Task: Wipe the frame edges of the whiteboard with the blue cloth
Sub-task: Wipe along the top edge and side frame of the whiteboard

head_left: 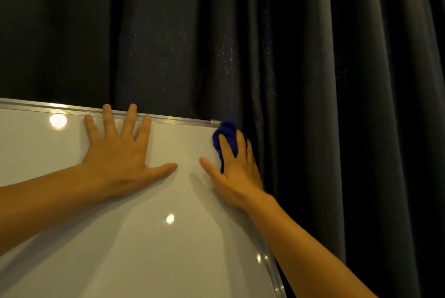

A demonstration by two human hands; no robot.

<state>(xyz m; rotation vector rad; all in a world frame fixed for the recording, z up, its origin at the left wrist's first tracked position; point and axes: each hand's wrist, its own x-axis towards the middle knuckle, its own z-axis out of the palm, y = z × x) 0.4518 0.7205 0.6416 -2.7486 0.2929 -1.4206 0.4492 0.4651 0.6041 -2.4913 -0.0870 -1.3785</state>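
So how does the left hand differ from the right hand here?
The left hand lies flat and empty with fingers spread on the glossy whiteboard; the right hand presses a crumpled blue cloth at the board's top right corner. Left fingertips reach the silver top frame. Both touch the board.

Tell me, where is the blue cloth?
In the head view, the blue cloth is under the right hand, pressed on the whiteboard at its top right corner, beside the dark curtain.
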